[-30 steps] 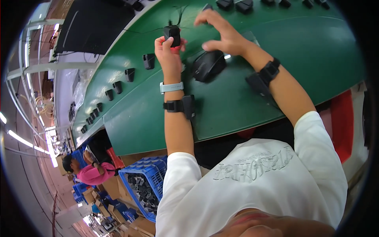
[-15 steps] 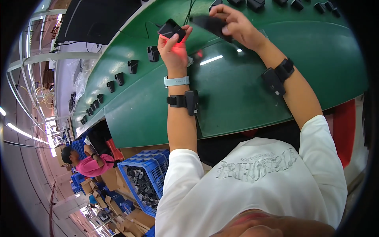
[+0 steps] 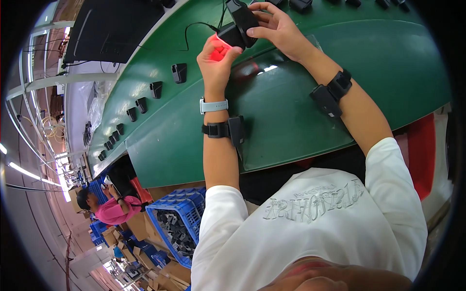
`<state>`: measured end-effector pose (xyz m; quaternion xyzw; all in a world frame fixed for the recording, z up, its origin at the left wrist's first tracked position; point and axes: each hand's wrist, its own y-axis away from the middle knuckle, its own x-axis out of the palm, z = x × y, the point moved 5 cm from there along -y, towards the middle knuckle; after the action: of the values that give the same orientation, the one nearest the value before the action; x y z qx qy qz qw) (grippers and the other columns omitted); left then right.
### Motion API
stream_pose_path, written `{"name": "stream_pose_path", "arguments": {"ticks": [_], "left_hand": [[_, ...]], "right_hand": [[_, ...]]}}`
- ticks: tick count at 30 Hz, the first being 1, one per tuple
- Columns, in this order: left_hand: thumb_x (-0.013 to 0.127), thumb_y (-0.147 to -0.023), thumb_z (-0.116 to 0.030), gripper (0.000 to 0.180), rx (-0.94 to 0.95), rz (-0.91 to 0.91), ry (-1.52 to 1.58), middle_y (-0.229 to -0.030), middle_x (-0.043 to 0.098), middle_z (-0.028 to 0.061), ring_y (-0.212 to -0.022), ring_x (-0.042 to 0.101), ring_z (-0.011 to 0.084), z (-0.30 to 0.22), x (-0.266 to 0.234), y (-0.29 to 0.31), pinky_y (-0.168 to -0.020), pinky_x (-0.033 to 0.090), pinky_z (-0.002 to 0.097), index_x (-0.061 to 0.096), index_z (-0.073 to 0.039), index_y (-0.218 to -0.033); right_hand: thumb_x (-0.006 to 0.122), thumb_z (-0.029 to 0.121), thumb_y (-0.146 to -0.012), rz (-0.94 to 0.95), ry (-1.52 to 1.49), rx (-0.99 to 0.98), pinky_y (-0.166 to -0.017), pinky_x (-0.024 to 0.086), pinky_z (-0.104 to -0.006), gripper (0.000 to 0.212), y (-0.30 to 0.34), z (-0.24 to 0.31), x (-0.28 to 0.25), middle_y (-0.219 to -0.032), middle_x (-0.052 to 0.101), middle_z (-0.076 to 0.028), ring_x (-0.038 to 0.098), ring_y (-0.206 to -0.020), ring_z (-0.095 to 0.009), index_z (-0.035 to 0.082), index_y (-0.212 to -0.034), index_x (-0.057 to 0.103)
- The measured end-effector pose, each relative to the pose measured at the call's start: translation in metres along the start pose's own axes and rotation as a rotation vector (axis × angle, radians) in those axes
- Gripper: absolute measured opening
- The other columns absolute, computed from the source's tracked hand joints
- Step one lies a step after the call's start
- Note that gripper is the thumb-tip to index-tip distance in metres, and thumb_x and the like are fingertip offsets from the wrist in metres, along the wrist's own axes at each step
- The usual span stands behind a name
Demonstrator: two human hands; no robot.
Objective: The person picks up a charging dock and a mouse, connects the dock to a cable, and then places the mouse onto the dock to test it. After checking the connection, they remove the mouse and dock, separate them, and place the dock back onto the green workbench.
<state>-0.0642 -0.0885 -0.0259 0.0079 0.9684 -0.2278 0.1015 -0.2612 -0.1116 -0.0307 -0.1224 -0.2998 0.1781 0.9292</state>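
Both of my hands meet over the far part of the green table (image 3: 301, 116). My left hand (image 3: 217, 63) is closed on a small black boxy device (image 3: 230, 36), and red light glows on its palm and fingers. My right hand (image 3: 281, 34) grips a longer black plastic piece (image 3: 244, 18) between thumb and fingers. That piece is against the boxy device or overlaps it; whether they are joined I cannot tell. A thin black cable (image 3: 187, 36) runs on the table beside my left hand.
Black angular devices (image 3: 179, 72) stand in a curved row along the left, and several more (image 3: 301, 5) line the far edge. A blue crate (image 3: 201, 203) of black parts sits below the table. A person in pink (image 3: 114, 209) is at the left. A red chair (image 3: 421, 155) stands right.
My right hand has brought the black piece left and up against the boxy device. The device has turned in my left hand, which has shifted slightly.
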Motion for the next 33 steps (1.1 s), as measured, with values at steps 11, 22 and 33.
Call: {"name": "stream_pose_path", "arguments": {"ticks": [11,22,33], "left_hand": [[0.066,-0.096,0.001,0.040,-0.255,0.151,0.164,-0.100,0.065,0.0006,-0.086,0.058,0.0072,0.013,0.008,0.001,-0.079,0.049,0.0221,0.054,0.000,-0.134],[0.063,-0.094,0.007,0.042,-0.195,0.173,0.172,-0.117,0.067,0.0056,-0.101,0.063,0.0119,0.011,0.011,-0.002,-0.088,0.050,0.0254,0.054,0.001,-0.135],[0.060,-0.095,0.008,0.044,-0.282,0.229,0.178,-0.111,0.067,0.0042,-0.095,0.062,0.0101,0.007,0.014,0.004,-0.083,0.049,0.0242,0.053,0.002,-0.138]], "right_hand": [[0.079,0.007,-0.081,-0.027,0.543,-0.228,-0.115,0.043,-0.0386,0.068,0.011,0.011,0.008,-0.131,0.064,-0.011,0.061,-0.126,-0.023,0.004,-0.143,0.051],[0.081,0.012,-0.079,-0.010,0.862,-0.399,-0.109,0.048,-0.0391,0.066,0.016,0.017,0.016,-0.130,0.067,-0.013,0.065,-0.119,-0.027,0.006,-0.140,0.057],[0.086,0.025,-0.078,-0.057,0.937,-0.458,-0.103,0.052,-0.0372,0.068,0.021,0.024,0.015,-0.129,0.068,-0.014,0.067,-0.115,-0.028,0.007,-0.139,0.060]]}}
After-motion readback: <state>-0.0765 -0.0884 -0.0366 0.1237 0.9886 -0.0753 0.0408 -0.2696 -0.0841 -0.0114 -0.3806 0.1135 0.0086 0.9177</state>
